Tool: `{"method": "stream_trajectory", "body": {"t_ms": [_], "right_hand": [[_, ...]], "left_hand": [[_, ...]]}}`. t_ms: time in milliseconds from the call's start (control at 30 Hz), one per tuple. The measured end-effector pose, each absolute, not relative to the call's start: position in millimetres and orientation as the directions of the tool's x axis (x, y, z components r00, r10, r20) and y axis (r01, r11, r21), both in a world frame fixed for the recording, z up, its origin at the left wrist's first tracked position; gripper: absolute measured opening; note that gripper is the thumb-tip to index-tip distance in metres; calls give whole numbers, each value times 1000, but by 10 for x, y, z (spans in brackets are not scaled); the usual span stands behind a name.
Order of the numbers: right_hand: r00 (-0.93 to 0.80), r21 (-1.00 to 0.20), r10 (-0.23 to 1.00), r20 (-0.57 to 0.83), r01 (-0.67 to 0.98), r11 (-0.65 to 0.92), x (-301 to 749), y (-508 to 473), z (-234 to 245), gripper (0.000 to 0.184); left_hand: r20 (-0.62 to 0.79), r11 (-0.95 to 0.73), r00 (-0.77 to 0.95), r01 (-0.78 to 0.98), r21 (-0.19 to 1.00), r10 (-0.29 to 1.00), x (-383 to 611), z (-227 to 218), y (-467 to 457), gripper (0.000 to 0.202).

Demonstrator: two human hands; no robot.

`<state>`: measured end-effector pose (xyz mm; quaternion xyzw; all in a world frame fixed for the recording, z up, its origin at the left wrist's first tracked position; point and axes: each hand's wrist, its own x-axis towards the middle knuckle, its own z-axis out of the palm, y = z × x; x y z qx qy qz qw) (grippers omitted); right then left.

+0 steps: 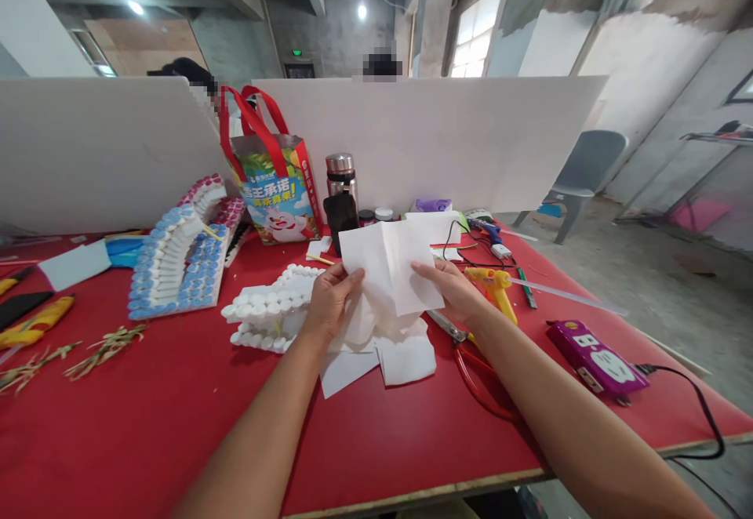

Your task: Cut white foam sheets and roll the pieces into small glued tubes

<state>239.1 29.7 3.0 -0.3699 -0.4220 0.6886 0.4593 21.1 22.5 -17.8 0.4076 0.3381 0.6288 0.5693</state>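
Note:
A creased sheet of white paper (391, 264) is stretched between my two hands above the table. My left hand (334, 299) pinches its left edge, thumb on top. On the opposite edge my right hand (450, 288) grips it the same way. Below lie more white papers (405, 358), some folded, on the red tabletop. Just left of my left hand stands a white model (274, 299) built of small round pieces, partly hidden by that hand. Red-handled scissors or shears (471, 374) rest under my right forearm.
A blue-and-white model (176, 268) stands left of a shopping bag (276, 190). A steel flask (340, 172) and dark phone (340, 219) are behind the paper. To the right lie a yellow glue gun (494, 288) and a purple power strip (597, 361) with a cord. White boards (435, 143) close the back.

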Motion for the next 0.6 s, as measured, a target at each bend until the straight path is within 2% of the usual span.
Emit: {"method": "stream_trajectory", "body": {"t_ms": [167, 267, 400, 600], "right_hand": [[-338, -903, 936, -96, -366, -224, 2409, 303, 32, 38], [-328, -937, 943, -58, -307, -165, 2412, 314, 3, 40], [-250, -978, 968, 3, -204, -50, 2457, 357, -25, 33], [-261, -975, 963, -67, -189, -119, 2517, 400, -53, 34]], "left_hand": [[123, -98, 48, -361, 927, 991, 241, -194, 182, 31], [138, -107, 80, -315, 943, 987, 250, -193, 171, 36], [127, -103, 50, -332, 937, 991, 214, -179, 188, 40], [76, -45, 90, -306, 951, 993, 190, -117, 164, 41]]}}
